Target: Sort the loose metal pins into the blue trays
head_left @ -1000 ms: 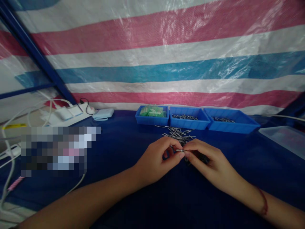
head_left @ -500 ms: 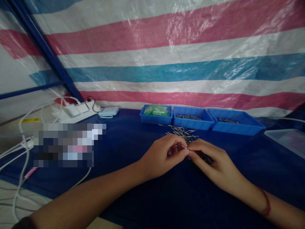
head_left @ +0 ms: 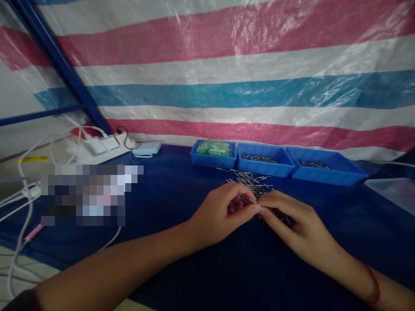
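My left hand (head_left: 223, 212) and my right hand (head_left: 296, 220) meet at their fingertips over the dark blue table. Pinched between both hands is a small metal piece (head_left: 253, 201), mostly covered by the fingers. Just behind and beneath the hands lies a loose pile of thin metal rods (head_left: 249, 179). Three blue bins stand in a row behind the pile: the left bin (head_left: 214, 162) holds green packets (head_left: 214, 148), while the middle bin (head_left: 266, 167) and the right bin (head_left: 327, 173) hold thin metal pieces.
A white power strip (head_left: 106, 149) with plugs and cables lies at the back left, beside a light blue case (head_left: 147, 149). A blurred-out patch covers the left part of the table. A clear plastic container (head_left: 394, 194) sits at the right edge.
The view has shifted slightly. Both hands keep their fingertip pinch, with hardly any movement.
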Available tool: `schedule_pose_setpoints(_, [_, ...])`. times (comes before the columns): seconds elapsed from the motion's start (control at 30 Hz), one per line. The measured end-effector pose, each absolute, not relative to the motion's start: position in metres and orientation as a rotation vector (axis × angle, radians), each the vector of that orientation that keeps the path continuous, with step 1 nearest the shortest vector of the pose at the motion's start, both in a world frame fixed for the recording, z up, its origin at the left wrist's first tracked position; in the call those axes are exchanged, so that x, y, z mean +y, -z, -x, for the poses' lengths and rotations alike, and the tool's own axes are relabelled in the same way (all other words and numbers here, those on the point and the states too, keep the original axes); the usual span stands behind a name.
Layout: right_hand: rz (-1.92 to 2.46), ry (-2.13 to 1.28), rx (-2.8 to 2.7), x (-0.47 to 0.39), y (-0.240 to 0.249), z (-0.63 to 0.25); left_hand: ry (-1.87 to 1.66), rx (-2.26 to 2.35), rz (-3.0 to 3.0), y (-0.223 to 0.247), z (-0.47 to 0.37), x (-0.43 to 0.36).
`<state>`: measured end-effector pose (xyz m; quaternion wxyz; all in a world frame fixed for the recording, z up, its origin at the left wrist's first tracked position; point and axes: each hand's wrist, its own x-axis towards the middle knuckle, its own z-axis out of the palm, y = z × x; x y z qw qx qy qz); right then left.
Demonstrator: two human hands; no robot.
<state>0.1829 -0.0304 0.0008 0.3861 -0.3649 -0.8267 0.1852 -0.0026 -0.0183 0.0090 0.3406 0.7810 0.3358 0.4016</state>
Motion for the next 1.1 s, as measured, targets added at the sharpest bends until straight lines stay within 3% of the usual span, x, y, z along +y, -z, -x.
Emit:
schedule_pose_setpoints(0.2, [1.071,-0.111,-2.000,-0.011,-0.021,-0.211,-1.044,0.904,-1.997,-0.007,0.004,-0.018])
schedule_pose_setpoints(0.33, [1.440,0.360,-1.692,0.014,-0.039,-0.259,-1.021,0.918,-2.103,-0.007,0.005,-0.017])
schedule_pose_setpoints(0.47, [1.727,0.565,-1.614,0.033,-0.037,-0.301,-0.982,0.917,-2.220,-0.008,0.005,-0.015])
schedule_pose_setpoints(0.73, [1.762,0.684,-1.790,0.044,-0.018,-0.302,-0.780,1.025,-2.534,-0.004,0.010,-0.004])
schedule_pose_setpoints(1.1, [1.257,0.298,-2.074,0.005,-0.015,-0.227,-0.423,1.288,-2.752,-0.003,-0.001,-0.008])
